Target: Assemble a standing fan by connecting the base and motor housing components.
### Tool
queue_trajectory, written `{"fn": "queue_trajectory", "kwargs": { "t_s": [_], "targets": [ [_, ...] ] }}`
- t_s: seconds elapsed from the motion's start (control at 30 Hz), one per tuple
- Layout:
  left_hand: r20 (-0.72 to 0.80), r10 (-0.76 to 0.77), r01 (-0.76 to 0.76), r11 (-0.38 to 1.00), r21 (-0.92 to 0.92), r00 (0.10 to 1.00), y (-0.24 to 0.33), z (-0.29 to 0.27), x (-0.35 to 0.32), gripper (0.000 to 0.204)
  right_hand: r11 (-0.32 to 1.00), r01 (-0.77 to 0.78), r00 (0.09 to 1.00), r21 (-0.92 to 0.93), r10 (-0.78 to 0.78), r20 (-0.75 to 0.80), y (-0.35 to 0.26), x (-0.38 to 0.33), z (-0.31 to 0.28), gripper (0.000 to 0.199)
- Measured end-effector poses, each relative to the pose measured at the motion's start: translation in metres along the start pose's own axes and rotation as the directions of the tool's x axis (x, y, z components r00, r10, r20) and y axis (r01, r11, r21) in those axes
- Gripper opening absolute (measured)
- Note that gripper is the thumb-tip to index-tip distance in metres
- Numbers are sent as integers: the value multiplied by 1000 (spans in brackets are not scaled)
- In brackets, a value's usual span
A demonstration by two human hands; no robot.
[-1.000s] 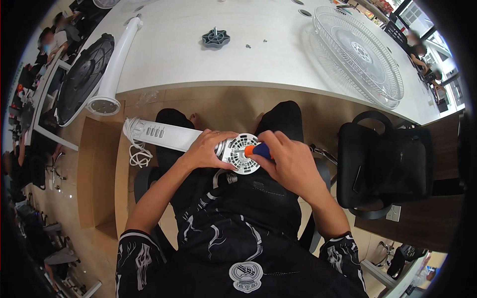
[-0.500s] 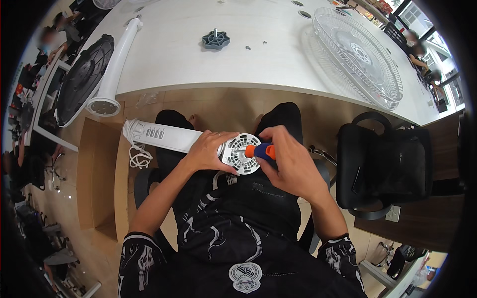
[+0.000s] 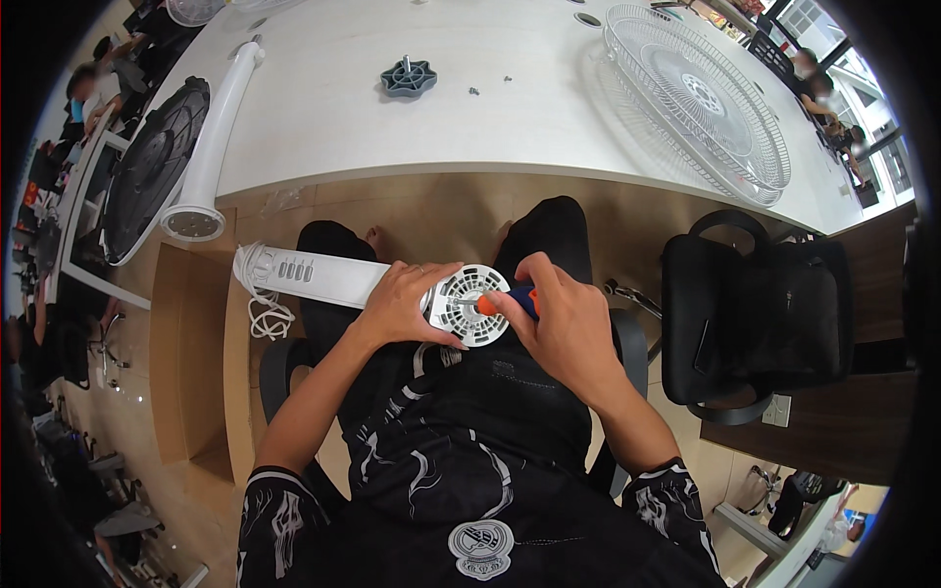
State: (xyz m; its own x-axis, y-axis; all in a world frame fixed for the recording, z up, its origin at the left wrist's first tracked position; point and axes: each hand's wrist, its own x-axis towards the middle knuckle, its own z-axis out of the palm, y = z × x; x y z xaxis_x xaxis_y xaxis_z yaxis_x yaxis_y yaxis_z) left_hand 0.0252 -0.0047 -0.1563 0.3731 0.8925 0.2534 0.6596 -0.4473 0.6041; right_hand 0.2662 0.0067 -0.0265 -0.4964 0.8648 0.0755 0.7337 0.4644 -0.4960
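Observation:
Across my lap lies a white fan body (image 3: 333,277), with a row of buttons on its column and a round slotted motor housing (image 3: 473,331) at its right end. My left hand (image 3: 400,302) is wrapped round the column just beside the housing, thumb at its lower edge. My right hand (image 3: 569,328) grips an orange and blue screwdriver (image 3: 526,300). Its metal shaft points left, with the tip at the middle of the slotted housing. Whether the tip sits in a screw is too small to tell. A bundled white cord (image 3: 267,299) hangs at the column's left end.
On the white table (image 3: 470,137) ahead are a dark grey star-shaped knob (image 3: 408,78), small screws (image 3: 474,91) and a clear fan grille (image 3: 701,98). A white pole (image 3: 221,147) and a black round base (image 3: 157,167) are at left, above a cardboard box (image 3: 186,363). A black bag (image 3: 760,314) rests at right.
My right hand has turned on the screwdriver, its fingers now covering more of the handle. The left hand keeps its hold on the fan body. The whole view has shifted slightly.

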Motion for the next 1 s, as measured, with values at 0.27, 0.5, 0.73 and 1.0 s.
{"fn": "queue_trajectory", "kwargs": {
  "t_s": [0.27,0.5,0.73,1.0],
  "targets": [
    [93,-31,35,998,-48,995,2,-11,3,107,979,156,987,130,-160,21,-3,-2,-4,37],
    [110,-61,69,995,-70,992,1,-10,2,106,948,273,960,165,-259,-103,1,1,-5,36],
    [110,-53,59,997,-57,993,-2,-7,2,103,994,34,998,100,-30,-48,-10,-4,-5,38],
    [51,-60,66,991,-112,997,-6,-2,0,98,957,235,970,172,-218,-111,0,-4,-1,34]
  ]
}}
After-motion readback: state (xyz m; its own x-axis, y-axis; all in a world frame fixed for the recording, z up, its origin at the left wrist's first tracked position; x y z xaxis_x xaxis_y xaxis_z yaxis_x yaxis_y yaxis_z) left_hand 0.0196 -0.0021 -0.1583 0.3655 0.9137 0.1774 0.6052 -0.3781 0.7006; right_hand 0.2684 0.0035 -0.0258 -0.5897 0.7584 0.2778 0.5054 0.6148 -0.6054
